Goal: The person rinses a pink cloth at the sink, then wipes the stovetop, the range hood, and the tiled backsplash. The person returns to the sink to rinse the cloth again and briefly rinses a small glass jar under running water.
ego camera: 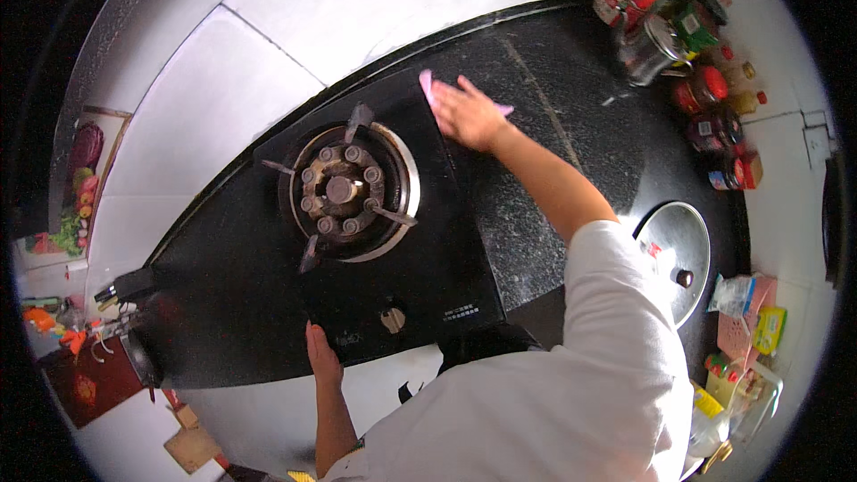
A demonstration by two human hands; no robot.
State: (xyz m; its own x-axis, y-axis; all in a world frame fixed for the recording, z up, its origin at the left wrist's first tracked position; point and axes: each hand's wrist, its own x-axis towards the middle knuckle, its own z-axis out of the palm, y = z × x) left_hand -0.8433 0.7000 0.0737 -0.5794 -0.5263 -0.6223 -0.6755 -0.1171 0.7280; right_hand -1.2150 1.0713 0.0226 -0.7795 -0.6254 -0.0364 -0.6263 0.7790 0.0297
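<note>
My right hand (469, 114) is pressed palm down on a pink cloth (426, 86) at the back right edge of a black gas cooktop (442, 248). Parts of the cloth stick out on both sides of the hand; the rest is hidden under the palm. Left of that hand stands the burner (343, 189) with its pan supports, and a metal-toned control knob (393, 320) lies nearer to me. My left hand (324, 353) rests at the cooktop's front edge, left of the knob, with nothing seen in it.
A glass pot lid (676, 261) lies on the speckled black countertop (535, 227) at right. Jars, bottles and a metal pot (649, 47) crowd the back right corner. A pink basket (743, 321) stands by the right wall. White wall tiles (381, 7) rise behind the cooktop.
</note>
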